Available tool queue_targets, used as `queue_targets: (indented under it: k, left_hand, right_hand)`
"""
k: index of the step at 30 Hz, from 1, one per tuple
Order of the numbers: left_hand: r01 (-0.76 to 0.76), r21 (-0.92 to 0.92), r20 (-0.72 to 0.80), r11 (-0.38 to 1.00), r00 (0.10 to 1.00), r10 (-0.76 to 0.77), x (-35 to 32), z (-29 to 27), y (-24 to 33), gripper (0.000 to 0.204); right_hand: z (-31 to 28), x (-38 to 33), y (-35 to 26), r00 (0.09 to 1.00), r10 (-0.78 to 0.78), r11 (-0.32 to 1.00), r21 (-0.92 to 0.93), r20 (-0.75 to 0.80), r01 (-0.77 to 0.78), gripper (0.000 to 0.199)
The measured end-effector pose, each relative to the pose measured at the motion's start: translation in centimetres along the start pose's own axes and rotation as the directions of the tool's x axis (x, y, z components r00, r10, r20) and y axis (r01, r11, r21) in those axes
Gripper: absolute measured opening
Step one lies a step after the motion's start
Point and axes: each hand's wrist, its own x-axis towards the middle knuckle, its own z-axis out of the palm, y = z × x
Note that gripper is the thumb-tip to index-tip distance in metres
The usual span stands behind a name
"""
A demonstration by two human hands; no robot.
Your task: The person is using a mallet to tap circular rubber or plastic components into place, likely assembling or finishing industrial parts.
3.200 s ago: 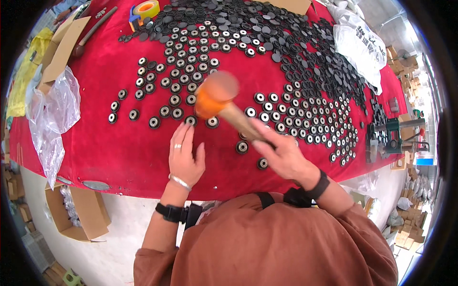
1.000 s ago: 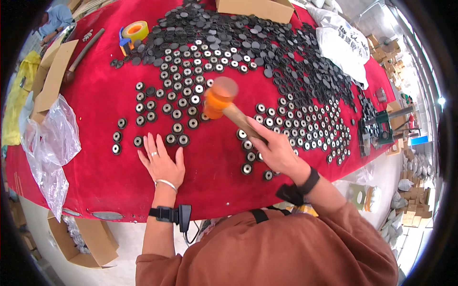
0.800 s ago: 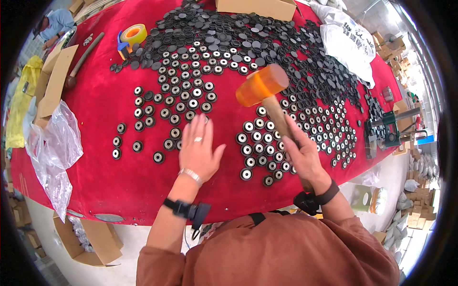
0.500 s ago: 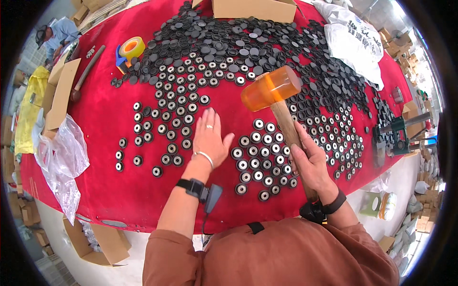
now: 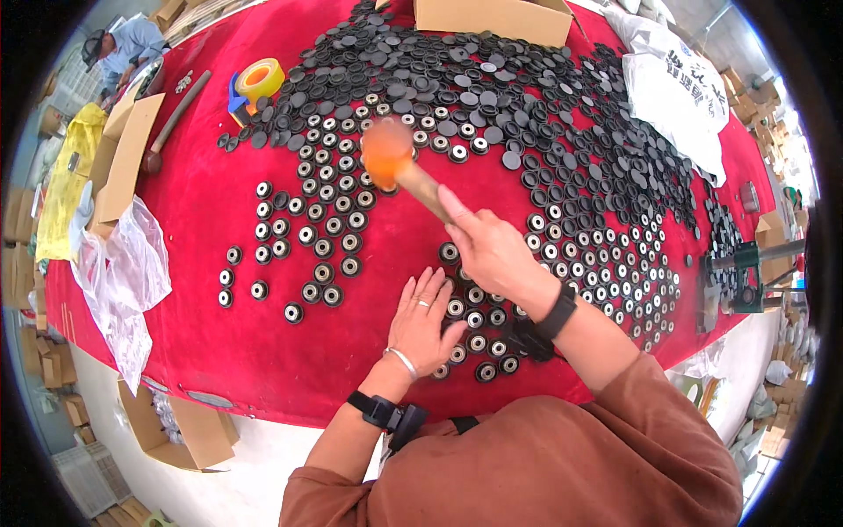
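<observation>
My right hand is wrapped round the wooden handle of a mallet. Its translucent orange head, a little blurred, is over the back of the left group of black caps with metal bearings in them. Palm down and fingers stretched, my left hand is at the left edge of a middle group of the same capped bearings, partly covering some. My right forearm hides part of that group. Another group lies right of it. Behind them spread many black round caps without bearings.
Red cloth covers the table. A tape dispenser, a second hammer, an open carton and clear plastic lie left. A cardboard box is at the back; a white sack and green metal device are right.
The mallet has swung left and its head now hangs over the left group. My left hand has moved right and nearer, to the middle group. The view has shifted slightly.
</observation>
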Motion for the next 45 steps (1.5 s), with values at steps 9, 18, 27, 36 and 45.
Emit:
queue_targets:
  k: [9, 18, 27, 36, 45]
  left_hand:
    - [0.010, -0.092, -0.128, 0.996, 0.992, -0.022, -0.4, 0.3, -1.0, 0.068]
    - [0.029, -0.101, -0.104, 0.994, 0.994, -0.039, -0.6, 0.6, -0.8, 0.072]
    - [0.070, -0.075, -0.027, 0.995, 0.997, -0.072, -0.3, 0.2, -0.5, 0.077]
    - [0.087, -0.009, 0.044, 0.996, 0.995, -0.086, -0.5, 0.4, 0.0, 0.085]
    - [0.076, 0.055, 0.099, 0.996, 0.992, -0.081, -0.1, 0.4, -0.5, 0.079]
  right_hand:
    - [-0.5, 0.6, -2.2, 0.999, -0.051, 0.995, 0.088, -0.012, 0.052, 0.053]
    - [-0.2, 0.7, -3.4, 0.996, -0.068, 0.994, 0.095, 0.064, 0.062, 0.054]
    - [1.7, 0.0, -2.5, 0.984, -0.151, 0.989, 0.010, 0.096, 0.150, 0.055]
    - [1.7, -1.0, -3.0, 0.967, -0.148, 0.988, -0.009, 0.205, 0.153, 0.058]
    - [0.6, -2.5, -4.8, 0.933, -0.135, 0.978, -0.106, 0.334, 0.180, 0.056]
